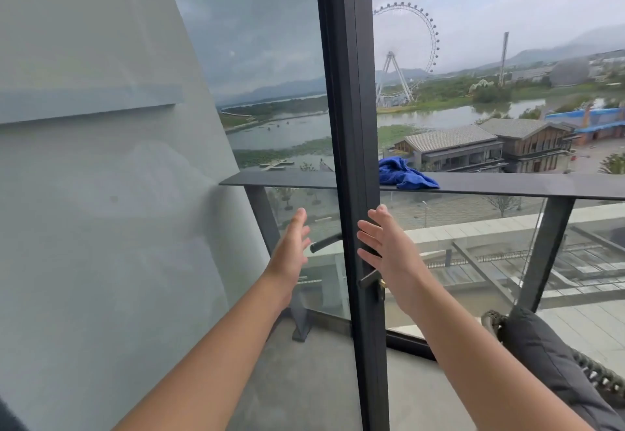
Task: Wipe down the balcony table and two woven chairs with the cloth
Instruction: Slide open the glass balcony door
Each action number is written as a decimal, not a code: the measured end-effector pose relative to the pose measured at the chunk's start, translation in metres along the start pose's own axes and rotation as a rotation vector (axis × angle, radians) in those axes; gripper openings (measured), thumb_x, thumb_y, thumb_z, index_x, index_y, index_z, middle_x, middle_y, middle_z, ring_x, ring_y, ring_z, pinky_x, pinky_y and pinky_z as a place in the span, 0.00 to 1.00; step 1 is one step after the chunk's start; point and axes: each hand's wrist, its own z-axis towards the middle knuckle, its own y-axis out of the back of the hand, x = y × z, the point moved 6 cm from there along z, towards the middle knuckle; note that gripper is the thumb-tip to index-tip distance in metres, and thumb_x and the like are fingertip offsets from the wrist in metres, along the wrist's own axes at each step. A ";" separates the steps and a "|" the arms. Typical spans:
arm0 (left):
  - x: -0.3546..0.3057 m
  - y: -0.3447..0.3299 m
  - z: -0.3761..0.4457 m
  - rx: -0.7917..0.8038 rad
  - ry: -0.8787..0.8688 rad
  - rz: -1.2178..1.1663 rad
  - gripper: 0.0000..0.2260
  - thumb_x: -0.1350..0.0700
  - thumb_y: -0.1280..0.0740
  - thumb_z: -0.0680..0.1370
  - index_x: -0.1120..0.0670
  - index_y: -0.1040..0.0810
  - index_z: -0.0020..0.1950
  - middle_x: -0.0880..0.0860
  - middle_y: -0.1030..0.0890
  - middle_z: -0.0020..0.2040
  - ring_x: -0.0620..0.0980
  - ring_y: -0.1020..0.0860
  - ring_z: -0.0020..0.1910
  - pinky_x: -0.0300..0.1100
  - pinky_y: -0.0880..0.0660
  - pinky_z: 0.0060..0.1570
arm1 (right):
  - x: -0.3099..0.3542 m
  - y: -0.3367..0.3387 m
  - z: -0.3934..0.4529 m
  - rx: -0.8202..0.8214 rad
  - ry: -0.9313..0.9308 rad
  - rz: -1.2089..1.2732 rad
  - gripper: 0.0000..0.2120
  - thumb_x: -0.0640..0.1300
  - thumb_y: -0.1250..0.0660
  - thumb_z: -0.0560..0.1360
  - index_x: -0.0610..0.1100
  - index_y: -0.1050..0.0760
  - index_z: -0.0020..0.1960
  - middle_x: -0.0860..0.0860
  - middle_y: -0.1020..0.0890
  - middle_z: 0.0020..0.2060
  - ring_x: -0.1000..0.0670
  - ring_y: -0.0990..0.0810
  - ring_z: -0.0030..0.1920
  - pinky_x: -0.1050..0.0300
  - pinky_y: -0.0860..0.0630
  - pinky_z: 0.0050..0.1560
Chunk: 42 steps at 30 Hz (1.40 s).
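Note:
A crumpled blue cloth (406, 177) lies on the flat dark top rail of the balcony railing (507, 185), just right of the door frame. My left hand (292, 249) and my right hand (389, 248) are both raised with straight, spread fingers on either side of the dark door frame (351, 126). Neither hand holds anything. Part of a woven chair (598, 375) with a dark grey cushion (548, 359) shows at the bottom right. The table is out of view.
The dark door frame carries a lever handle (370, 278) near my right wrist, and a second handle (324, 243) shows behind the glass. A grey wall (101, 194) fills the left. The railing has glass panels and dark posts (546, 255). The floor (297, 380) is grey concrete.

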 end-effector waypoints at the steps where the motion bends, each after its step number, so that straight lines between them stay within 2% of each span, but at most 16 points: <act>1: 0.000 -0.001 0.003 -0.015 0.002 0.000 0.29 0.36 0.51 0.84 0.48 0.41 0.82 0.52 0.35 0.80 0.50 0.35 0.77 0.54 0.40 0.77 | -0.001 0.001 0.004 0.015 -0.004 0.006 0.26 0.57 0.47 0.86 0.45 0.37 0.80 0.46 0.28 0.75 0.47 0.28 0.73 0.46 0.30 0.74; 8: 0.001 -0.003 0.019 -0.100 0.001 -0.010 0.29 0.36 0.50 0.84 0.48 0.41 0.82 0.52 0.33 0.78 0.51 0.32 0.76 0.54 0.37 0.75 | -0.008 0.002 0.024 0.084 -0.025 -0.015 0.26 0.58 0.47 0.86 0.47 0.38 0.80 0.48 0.30 0.76 0.48 0.30 0.74 0.44 0.33 0.76; 13: 0.006 -0.003 0.032 -0.108 -0.002 -0.012 0.29 0.36 0.50 0.84 0.47 0.40 0.82 0.52 0.32 0.78 0.51 0.32 0.76 0.54 0.37 0.75 | -0.010 -0.003 0.038 0.090 -0.019 -0.029 0.24 0.58 0.46 0.86 0.49 0.36 0.79 0.51 0.28 0.71 0.52 0.27 0.67 0.48 0.31 0.73; 15: 0.007 0.001 0.035 -0.116 -0.008 -0.014 0.28 0.36 0.50 0.84 0.47 0.40 0.81 0.51 0.30 0.77 0.50 0.31 0.74 0.55 0.36 0.75 | -0.013 -0.008 0.042 0.106 -0.022 -0.052 0.25 0.59 0.47 0.86 0.50 0.37 0.79 0.53 0.28 0.70 0.53 0.28 0.66 0.49 0.31 0.74; 19: 0.009 0.009 0.045 -0.121 -0.030 0.001 0.26 0.35 0.51 0.84 0.45 0.36 0.79 0.49 0.24 0.71 0.48 0.27 0.70 0.55 0.38 0.76 | -0.020 -0.019 0.058 0.117 -0.028 -0.068 0.26 0.60 0.46 0.86 0.51 0.38 0.81 0.53 0.29 0.74 0.52 0.28 0.70 0.47 0.33 0.76; 22: 0.008 0.007 0.054 -0.101 -0.042 0.028 0.27 0.32 0.50 0.82 0.42 0.34 0.77 0.46 0.22 0.67 0.44 0.25 0.66 0.56 0.39 0.76 | -0.025 -0.031 0.072 0.131 -0.036 -0.076 0.26 0.59 0.46 0.86 0.50 0.38 0.80 0.53 0.28 0.72 0.52 0.27 0.68 0.48 0.32 0.74; 25: 0.006 0.006 0.065 -0.065 -0.069 0.052 0.25 0.34 0.51 0.83 0.43 0.34 0.76 0.44 0.23 0.66 0.41 0.24 0.65 0.54 0.36 0.74 | -0.030 -0.047 0.087 0.139 -0.030 -0.087 0.25 0.59 0.45 0.86 0.51 0.36 0.80 0.54 0.27 0.70 0.53 0.27 0.69 0.46 0.32 0.76; 27: 0.005 0.009 0.073 -0.065 -0.099 0.062 0.24 0.35 0.50 0.83 0.43 0.32 0.74 0.45 0.22 0.64 0.41 0.23 0.64 0.53 0.33 0.73 | -0.030 -0.054 0.099 0.114 -0.006 -0.129 0.23 0.60 0.45 0.85 0.52 0.34 0.77 0.55 0.26 0.69 0.52 0.27 0.69 0.46 0.32 0.76; 30: 0.009 0.015 0.084 -0.090 -0.144 0.061 0.25 0.30 0.49 0.80 0.40 0.29 0.70 0.43 0.20 0.61 0.41 0.22 0.62 0.53 0.31 0.71 | -0.032 -0.058 0.119 0.047 0.020 -0.192 0.13 0.62 0.47 0.85 0.59 0.29 0.63 0.54 0.23 0.64 0.52 0.23 0.65 0.44 0.31 0.74; 31: 0.011 0.017 0.088 -0.104 -0.157 0.055 0.25 0.29 0.49 0.77 0.38 0.29 0.68 0.42 0.19 0.60 0.40 0.21 0.62 0.52 0.30 0.71 | -0.032 -0.060 0.125 0.030 0.032 -0.190 0.14 0.62 0.48 0.85 0.59 0.29 0.64 0.53 0.22 0.61 0.52 0.23 0.63 0.44 0.31 0.74; 33: 0.014 0.019 0.094 -0.132 -0.198 0.042 0.25 0.27 0.48 0.74 0.35 0.29 0.65 0.41 0.19 0.60 0.40 0.21 0.62 0.50 0.29 0.70 | -0.034 -0.064 0.138 0.008 0.061 -0.190 0.22 0.61 0.48 0.85 0.53 0.33 0.74 0.52 0.21 0.59 0.51 0.22 0.61 0.44 0.30 0.73; 35: 0.015 0.018 0.101 -0.140 -0.239 0.043 0.29 0.27 0.48 0.74 0.36 0.30 0.71 0.42 0.21 0.65 0.40 0.23 0.65 0.44 0.30 0.70 | -0.036 -0.071 0.148 -0.009 0.085 -0.209 0.28 0.62 0.47 0.85 0.51 0.39 0.80 0.53 0.21 0.59 0.51 0.22 0.59 0.45 0.30 0.73; 38: 0.017 0.014 0.119 -0.080 -0.241 0.025 0.33 0.27 0.49 0.74 0.37 0.37 0.78 0.42 0.26 0.72 0.39 0.28 0.70 0.44 0.33 0.72 | -0.039 -0.088 0.162 -0.007 0.093 -0.221 0.38 0.71 0.44 0.78 0.50 0.38 0.80 0.49 0.22 0.68 0.51 0.21 0.64 0.46 0.30 0.73; 39: 0.016 0.014 0.127 -0.064 -0.229 0.006 0.34 0.27 0.49 0.74 0.38 0.37 0.78 0.42 0.26 0.73 0.40 0.29 0.71 0.45 0.34 0.73 | -0.041 -0.091 0.168 -0.011 0.084 -0.201 0.38 0.72 0.44 0.77 0.50 0.36 0.79 0.48 0.22 0.68 0.50 0.20 0.64 0.45 0.30 0.73; 42: 0.014 0.019 0.154 -0.048 -0.189 -0.045 0.34 0.28 0.50 0.75 0.39 0.37 0.79 0.43 0.27 0.74 0.41 0.30 0.73 0.47 0.37 0.74 | -0.040 -0.095 0.187 -0.052 0.045 -0.115 0.21 0.63 0.46 0.85 0.52 0.25 0.67 0.46 0.17 0.60 0.49 0.17 0.60 0.45 0.27 0.70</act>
